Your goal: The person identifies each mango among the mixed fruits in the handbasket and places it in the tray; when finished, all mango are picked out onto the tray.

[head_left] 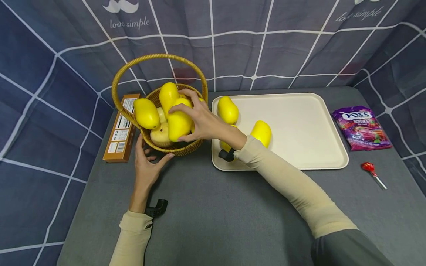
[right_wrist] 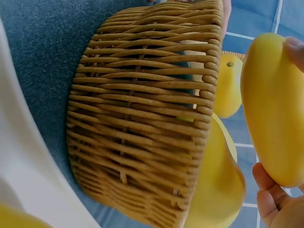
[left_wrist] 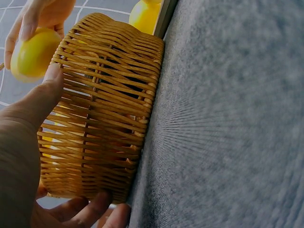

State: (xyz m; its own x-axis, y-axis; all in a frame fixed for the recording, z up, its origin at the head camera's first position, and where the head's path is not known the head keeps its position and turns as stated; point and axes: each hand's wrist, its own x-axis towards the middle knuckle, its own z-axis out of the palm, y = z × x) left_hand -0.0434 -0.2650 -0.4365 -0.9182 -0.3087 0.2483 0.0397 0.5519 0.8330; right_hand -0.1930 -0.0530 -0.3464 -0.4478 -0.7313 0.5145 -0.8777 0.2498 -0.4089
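A wicker basket (head_left: 186,149) with a tall handle stands at the back left, filled with yellow mangoes (head_left: 146,113) and a round pale-tan piece of produce (head_left: 160,135). My left hand (head_left: 146,166) grips its near left side; in the left wrist view the thumb lies at the rim and the fingers curl round the woven wall (left_wrist: 102,114). Over the basket, my right hand (head_left: 204,120) holds a yellow mango (head_left: 179,123) between thumb and fingers. The right wrist view shows that mango (right_wrist: 273,109) above the rim. Several more mangoes (head_left: 228,110) lie on the tray's left part, one partly hidden by my right wrist.
A cream tray (head_left: 299,129) lies right of the basket. Beyond its right edge are a purple candy bag (head_left: 362,128) and a red lollipop (head_left: 368,167). An orange-brown box (head_left: 118,138) lies left of the basket. Checked cloth (head_left: 233,55) hangs behind the grey table.
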